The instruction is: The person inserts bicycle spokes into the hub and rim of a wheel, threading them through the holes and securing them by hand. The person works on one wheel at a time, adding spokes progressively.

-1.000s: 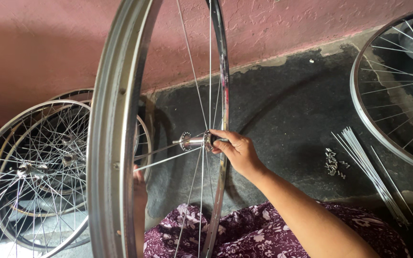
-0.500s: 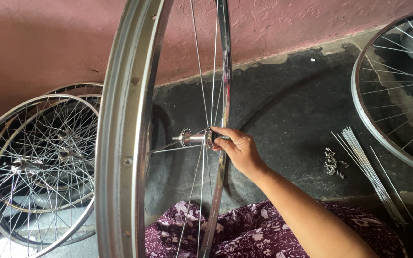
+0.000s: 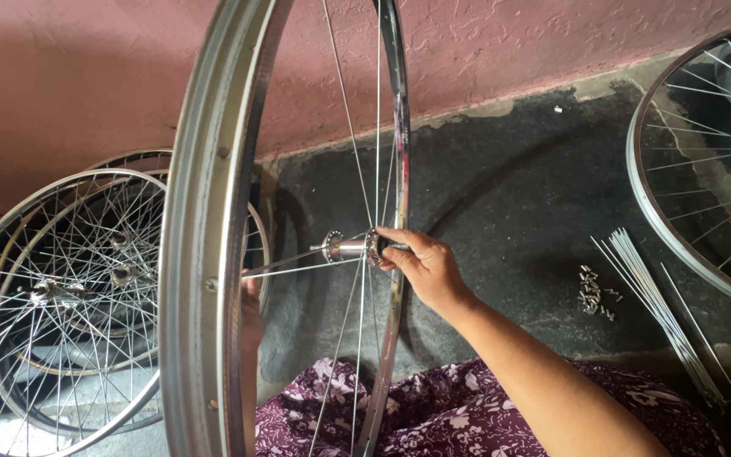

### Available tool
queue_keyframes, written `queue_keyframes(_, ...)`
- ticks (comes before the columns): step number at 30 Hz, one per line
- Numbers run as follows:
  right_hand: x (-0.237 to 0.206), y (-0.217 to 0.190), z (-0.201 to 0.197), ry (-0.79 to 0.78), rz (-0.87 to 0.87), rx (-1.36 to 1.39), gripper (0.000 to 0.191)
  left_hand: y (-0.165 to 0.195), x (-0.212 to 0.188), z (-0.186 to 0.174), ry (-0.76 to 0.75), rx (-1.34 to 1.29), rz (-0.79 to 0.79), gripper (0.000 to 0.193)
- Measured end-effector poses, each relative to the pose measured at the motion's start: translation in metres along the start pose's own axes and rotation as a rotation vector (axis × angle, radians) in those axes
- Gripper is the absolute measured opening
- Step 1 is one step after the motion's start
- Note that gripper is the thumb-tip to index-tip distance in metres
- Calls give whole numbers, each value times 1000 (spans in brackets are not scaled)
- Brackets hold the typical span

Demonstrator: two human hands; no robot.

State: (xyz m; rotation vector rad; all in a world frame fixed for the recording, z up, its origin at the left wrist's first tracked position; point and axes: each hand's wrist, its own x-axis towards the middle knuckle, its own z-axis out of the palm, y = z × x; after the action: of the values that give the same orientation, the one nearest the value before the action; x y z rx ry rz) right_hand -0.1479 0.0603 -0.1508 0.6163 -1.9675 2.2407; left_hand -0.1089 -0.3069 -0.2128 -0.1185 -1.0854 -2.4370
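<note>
floor: dark concrete below a pink wall
rim [image 3: 205,254]: upright before the person
right hand [image 3: 425,267]: pinching hub [image 3: 350,248]
left hand [image 3: 250,292]: behind rim, grip unclear
risk: few spokes; hub could sag

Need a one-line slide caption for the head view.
Right hand grips the hub of an upright spoked wheel.

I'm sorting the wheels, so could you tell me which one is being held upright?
The near wheel rim, gripped at its hub by the right hand; the others lean on the wall or lie aside.
</note>
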Motion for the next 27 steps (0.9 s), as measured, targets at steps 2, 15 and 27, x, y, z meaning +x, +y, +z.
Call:
queue_keyframes(2, 0, 0, 0, 3, 0, -1, 35, -10, 7, -7, -16, -14, -52, 44)
queue_keyframes(15, -2, -1, -2, 4, -4, -7, 35, -10, 1, 19, -57, -89, -32, 38)
queue_keyframes(27, -2, -4, -1, 4, -8, -41, 35, -29, 16, -4, 259, 8, -137, 16)
